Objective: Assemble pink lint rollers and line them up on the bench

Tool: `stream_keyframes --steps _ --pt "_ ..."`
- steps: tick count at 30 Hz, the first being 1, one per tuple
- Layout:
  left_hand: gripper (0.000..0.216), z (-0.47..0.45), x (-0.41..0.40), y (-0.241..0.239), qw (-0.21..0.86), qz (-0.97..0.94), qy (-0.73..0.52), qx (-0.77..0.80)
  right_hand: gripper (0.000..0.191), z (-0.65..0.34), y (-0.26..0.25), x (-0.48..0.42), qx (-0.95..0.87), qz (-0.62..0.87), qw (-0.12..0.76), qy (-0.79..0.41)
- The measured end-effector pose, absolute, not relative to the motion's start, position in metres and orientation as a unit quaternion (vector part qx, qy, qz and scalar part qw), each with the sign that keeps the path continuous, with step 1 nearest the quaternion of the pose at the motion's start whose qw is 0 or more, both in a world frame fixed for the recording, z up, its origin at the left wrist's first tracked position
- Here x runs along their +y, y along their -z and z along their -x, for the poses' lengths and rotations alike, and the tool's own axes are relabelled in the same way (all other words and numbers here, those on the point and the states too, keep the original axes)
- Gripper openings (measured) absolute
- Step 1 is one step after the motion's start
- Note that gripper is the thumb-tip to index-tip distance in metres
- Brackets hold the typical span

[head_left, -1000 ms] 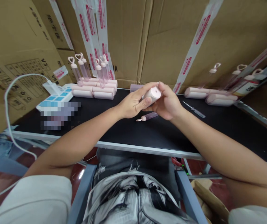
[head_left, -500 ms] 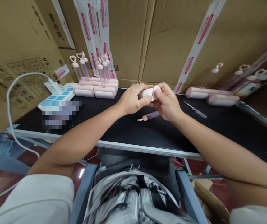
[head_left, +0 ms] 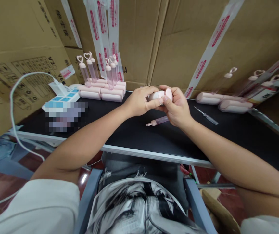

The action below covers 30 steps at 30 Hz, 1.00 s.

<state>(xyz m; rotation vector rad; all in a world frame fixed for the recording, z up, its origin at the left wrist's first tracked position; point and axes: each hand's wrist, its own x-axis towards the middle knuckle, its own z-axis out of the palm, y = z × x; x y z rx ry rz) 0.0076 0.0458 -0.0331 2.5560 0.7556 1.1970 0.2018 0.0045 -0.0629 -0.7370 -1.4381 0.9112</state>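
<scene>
Above the middle of the table, my left hand (head_left: 141, 101) is closed around a small pale pink cylinder (head_left: 157, 95), its thumb along the near side. My right hand (head_left: 178, 105) pinches a round pale pink end piece (head_left: 169, 93) against the cylinder's right end. Fingers cover the joint, so I cannot tell whether the two parts are attached. Below the hands, a clear tube with a pink loop top (head_left: 159, 121) lies on the black table (head_left: 139, 138), its right end hidden behind my right hand.
Several pink cylinders (head_left: 90, 93) with upright heart-topped tubes stand at back left; similar pink cylinders (head_left: 235, 105) stand at back right. A screwdriver (head_left: 206, 116) lies right of my hands. A power strip (head_left: 62, 100) with a white cable sits left. Cardboard (head_left: 139, 42) walls the back.
The round end piece has shifted slightly right and turned in my right fingers. My left hand keeps its hold on the cylinder. The whole view has moved a little.
</scene>
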Motion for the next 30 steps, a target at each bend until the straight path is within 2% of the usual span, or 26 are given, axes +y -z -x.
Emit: stream_keyframes --steps 15,24,30 --pt "0.075 -0.005 0.043 0.028 0.101 -0.872 -0.404 0.255 0.061 -0.203 0.063 -0.002 -0.651 0.336 0.608 -0.307" --pt "0.073 -0.003 0.05 0.037 0.169 -0.856 -0.409 0.269 0.05 -0.209 0.058 -0.001 -0.666 0.315 0.567 -0.367" --pt "0.077 -0.006 0.051 0.04 0.201 -0.847 -0.414 0.267 0.055 -0.211 0.058 0.0 -0.664 0.312 0.555 -0.392"
